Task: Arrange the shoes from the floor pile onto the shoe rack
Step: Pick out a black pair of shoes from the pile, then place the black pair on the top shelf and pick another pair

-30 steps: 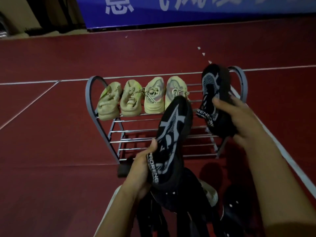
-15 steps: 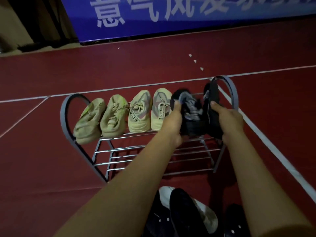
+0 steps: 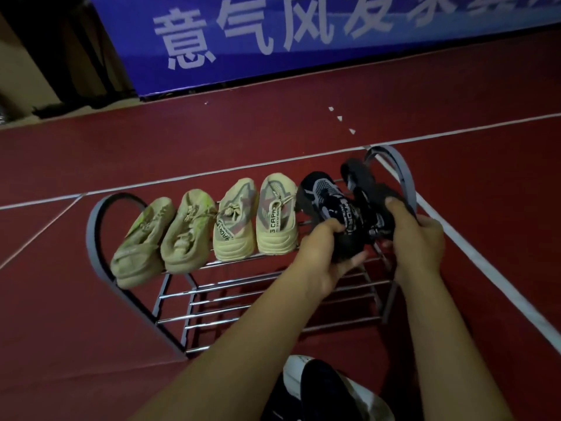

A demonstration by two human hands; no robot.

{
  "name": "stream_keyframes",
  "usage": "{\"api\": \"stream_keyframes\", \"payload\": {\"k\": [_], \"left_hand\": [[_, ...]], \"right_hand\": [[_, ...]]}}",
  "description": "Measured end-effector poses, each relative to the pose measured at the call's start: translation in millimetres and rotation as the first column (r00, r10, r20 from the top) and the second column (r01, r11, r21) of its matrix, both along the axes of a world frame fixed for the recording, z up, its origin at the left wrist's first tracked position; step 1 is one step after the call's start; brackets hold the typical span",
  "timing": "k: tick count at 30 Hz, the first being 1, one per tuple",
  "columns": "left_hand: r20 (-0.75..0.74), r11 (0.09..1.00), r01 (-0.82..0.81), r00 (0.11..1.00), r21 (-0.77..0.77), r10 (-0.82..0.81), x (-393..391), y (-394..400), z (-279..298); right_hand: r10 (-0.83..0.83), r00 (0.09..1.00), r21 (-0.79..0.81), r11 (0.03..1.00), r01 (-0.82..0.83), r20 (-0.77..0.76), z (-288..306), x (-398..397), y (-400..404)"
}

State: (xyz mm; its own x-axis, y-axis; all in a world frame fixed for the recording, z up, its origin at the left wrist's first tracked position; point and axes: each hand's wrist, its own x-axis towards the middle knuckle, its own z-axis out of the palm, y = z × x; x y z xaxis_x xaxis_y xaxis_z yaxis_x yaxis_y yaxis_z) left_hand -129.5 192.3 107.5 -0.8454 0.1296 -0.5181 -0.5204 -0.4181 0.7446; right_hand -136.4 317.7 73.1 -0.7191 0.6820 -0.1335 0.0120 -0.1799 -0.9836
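Four pale beige shoes sat in a row on the top tier of the shoe rack [image 3: 100, 214], heels toward the camera: the far-left beige shoe [image 3: 141, 244] and its neighbour [image 3: 186, 235] showed green accents, while the third beige shoe [image 3: 235, 221] and the fourth beige shoe [image 3: 277, 217] carried printed straps. Just right of them, at centre right of the frame, two black knit shoes were being held at the rack's right end. The left hand [image 3: 323, 253] gripped the heel of the left black shoe [image 3: 323, 194], thumb on top and fingers curled underneath. The right hand [image 3: 417, 235] was wrapped around the right black shoe [image 3: 362, 183], whose toe pointed up toward the rack's curved grey side frame. Whether either black shoe already rested on the bars could not be told. Both shoes touched or nearly touched each other between the hands. At the bottom centre of the frame, a floor pile [image 3: 318, 387] of dark and white shoes lay on the red floor [image 3: 60, 344]. A blue banner [image 3: 303, 34] with white characters stood along the upper part of the frame.
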Motion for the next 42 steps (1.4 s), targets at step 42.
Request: {"api": "stream_keyframes", "payload": {"k": [42], "left_hand": [[0.171, -0.106, 0.146, 0.943, -0.984, -0.286, 238, -215, -262]], "right_hand": [[0.511, 0.240, 0.070, 0.329, -0.942, 0.826, -236, 240, -178]]}}
